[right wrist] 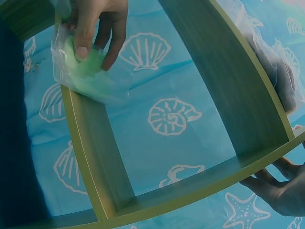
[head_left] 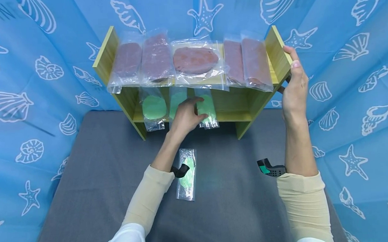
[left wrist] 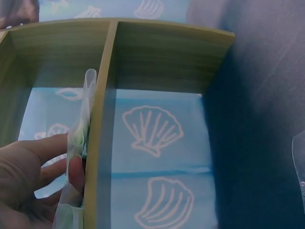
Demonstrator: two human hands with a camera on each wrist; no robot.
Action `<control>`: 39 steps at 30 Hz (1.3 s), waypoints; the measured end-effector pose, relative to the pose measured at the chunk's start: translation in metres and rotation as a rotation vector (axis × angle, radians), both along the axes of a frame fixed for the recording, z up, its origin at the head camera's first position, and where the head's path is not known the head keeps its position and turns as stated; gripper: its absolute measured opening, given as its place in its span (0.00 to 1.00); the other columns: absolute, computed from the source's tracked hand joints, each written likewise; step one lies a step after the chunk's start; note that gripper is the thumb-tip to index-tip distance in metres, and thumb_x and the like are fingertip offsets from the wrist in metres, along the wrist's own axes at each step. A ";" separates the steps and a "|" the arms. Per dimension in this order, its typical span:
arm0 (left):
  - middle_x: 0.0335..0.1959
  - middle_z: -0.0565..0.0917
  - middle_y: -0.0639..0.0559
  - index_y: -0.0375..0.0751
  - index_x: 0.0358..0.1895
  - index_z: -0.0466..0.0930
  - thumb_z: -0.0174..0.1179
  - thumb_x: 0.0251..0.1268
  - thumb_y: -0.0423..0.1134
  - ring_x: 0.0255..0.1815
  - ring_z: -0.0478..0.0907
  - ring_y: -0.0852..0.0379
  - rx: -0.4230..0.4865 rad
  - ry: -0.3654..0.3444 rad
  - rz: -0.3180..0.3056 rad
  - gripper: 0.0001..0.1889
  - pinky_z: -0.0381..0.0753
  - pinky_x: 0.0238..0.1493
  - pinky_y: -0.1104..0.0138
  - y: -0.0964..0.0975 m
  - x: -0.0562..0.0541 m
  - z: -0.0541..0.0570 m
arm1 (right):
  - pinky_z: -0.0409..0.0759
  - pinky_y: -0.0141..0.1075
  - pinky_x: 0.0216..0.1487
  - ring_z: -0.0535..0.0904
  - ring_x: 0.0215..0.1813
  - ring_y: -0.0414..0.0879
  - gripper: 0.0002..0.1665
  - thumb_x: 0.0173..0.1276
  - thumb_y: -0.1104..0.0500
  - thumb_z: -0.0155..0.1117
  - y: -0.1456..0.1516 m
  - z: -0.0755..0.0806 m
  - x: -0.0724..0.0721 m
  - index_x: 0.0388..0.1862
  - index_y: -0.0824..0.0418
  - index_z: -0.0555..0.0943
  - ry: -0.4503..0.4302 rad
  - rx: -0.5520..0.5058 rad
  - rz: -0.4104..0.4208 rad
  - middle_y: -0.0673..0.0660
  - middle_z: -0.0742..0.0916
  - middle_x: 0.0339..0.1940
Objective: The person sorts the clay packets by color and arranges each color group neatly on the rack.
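Observation:
A small two-tier wooden shelf (head_left: 232,102) stands at the back of the table. My left hand (head_left: 185,116) is at its lower tier, thumb and fingers spread in a C and touching a clear bag with a flat green piece (head_left: 206,108) inside. In the right wrist view, the thumb lies over this green bag (right wrist: 88,71). Two more green bags, a left one (head_left: 154,107) and a middle one (head_left: 178,98), lie on the same tier. At the right side panel (head_left: 278,48), my right hand (head_left: 294,85) grips the board, with some fingers behind it.
Several clear bags of flat reddish-brown pieces (head_left: 195,60) lie along the upper tier, overhanging its front edge. Another green bag (head_left: 187,174) lies on the grey tabletop (head_left: 228,191), near my left wrist. A blue curtain (head_left: 337,77) with white shells surrounds the table.

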State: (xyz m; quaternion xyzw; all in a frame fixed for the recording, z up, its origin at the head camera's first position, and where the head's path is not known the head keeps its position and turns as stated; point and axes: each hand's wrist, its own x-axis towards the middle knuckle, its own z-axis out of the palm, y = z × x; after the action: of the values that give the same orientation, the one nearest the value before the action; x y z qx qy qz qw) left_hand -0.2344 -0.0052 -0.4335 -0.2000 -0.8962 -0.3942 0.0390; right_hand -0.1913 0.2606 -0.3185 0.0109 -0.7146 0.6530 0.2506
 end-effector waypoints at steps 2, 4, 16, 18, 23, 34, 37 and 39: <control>0.39 0.78 0.48 0.41 0.62 0.78 0.76 0.54 0.42 0.33 0.73 0.56 -0.012 0.032 0.014 0.31 0.75 0.43 0.64 0.001 0.000 0.000 | 0.69 0.46 0.48 0.69 0.55 0.49 0.25 0.79 0.45 0.39 0.000 0.001 0.000 0.67 0.40 0.76 -0.004 0.003 0.002 0.57 0.74 0.58; 0.48 0.78 0.45 0.39 0.60 0.80 0.77 0.53 0.41 0.39 0.74 0.54 -0.016 0.070 0.033 0.29 0.76 0.48 0.64 0.001 0.001 -0.001 | 0.69 0.46 0.49 0.69 0.55 0.49 0.25 0.79 0.45 0.38 0.000 0.001 0.000 0.67 0.40 0.76 -0.003 0.003 0.002 0.57 0.74 0.59; 0.57 0.81 0.43 0.38 0.54 0.83 0.76 0.53 0.40 0.56 0.78 0.47 -0.037 0.133 0.121 0.24 0.75 0.59 0.61 0.005 0.004 -0.002 | 0.67 0.44 0.48 0.69 0.53 0.49 0.25 0.79 0.46 0.39 0.000 -0.002 0.000 0.67 0.42 0.77 0.036 -0.009 0.006 0.57 0.74 0.57; 0.56 0.81 0.43 0.38 0.54 0.83 0.76 0.53 0.40 0.55 0.78 0.48 -0.023 0.139 0.124 0.24 0.75 0.59 0.61 0.005 0.005 -0.002 | 0.67 0.44 0.48 0.69 0.54 0.49 0.25 0.79 0.46 0.39 0.000 -0.002 0.000 0.67 0.42 0.76 0.031 -0.005 0.004 0.57 0.74 0.57; 0.54 0.82 0.44 0.37 0.53 0.84 0.75 0.54 0.38 0.45 0.79 0.50 0.059 0.163 0.120 0.22 0.76 0.53 0.63 0.003 0.007 -0.003 | 0.68 0.45 0.48 0.68 0.55 0.49 0.25 0.79 0.45 0.39 0.000 -0.001 0.000 0.67 0.41 0.76 0.018 -0.002 0.002 0.57 0.73 0.59; 0.45 0.84 0.36 0.32 0.52 0.83 0.71 0.58 0.30 0.43 0.85 0.44 0.409 0.205 0.009 0.18 0.84 0.43 0.65 -0.010 0.018 -0.002 | 0.71 0.44 0.45 0.69 0.53 0.49 0.25 0.78 0.45 0.40 0.000 -0.001 0.000 0.67 0.41 0.76 0.021 -0.013 0.012 0.57 0.74 0.56; 0.44 0.84 0.35 0.29 0.51 0.82 0.70 0.58 0.29 0.42 0.85 0.43 0.471 0.204 -0.017 0.17 0.84 0.43 0.63 -0.015 0.028 0.001 | 0.70 0.43 0.45 0.70 0.52 0.48 0.25 0.78 0.46 0.40 0.000 -0.002 0.000 0.67 0.42 0.76 0.033 -0.006 0.009 0.58 0.75 0.54; 0.45 0.84 0.33 0.26 0.51 0.81 0.69 0.58 0.26 0.42 0.84 0.41 0.504 0.200 -0.032 0.17 0.84 0.43 0.59 -0.019 0.039 0.008 | 0.69 0.43 0.46 0.70 0.52 0.48 0.25 0.79 0.46 0.39 0.000 -0.002 -0.001 0.67 0.42 0.76 0.035 0.006 0.001 0.57 0.75 0.54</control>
State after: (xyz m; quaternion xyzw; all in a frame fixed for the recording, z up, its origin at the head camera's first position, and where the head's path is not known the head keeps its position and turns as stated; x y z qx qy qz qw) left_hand -0.1951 -0.0244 -0.4257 -0.2359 -0.7581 -0.5838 0.1696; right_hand -0.1918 0.2608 -0.3205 0.0235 -0.7120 0.6508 0.2626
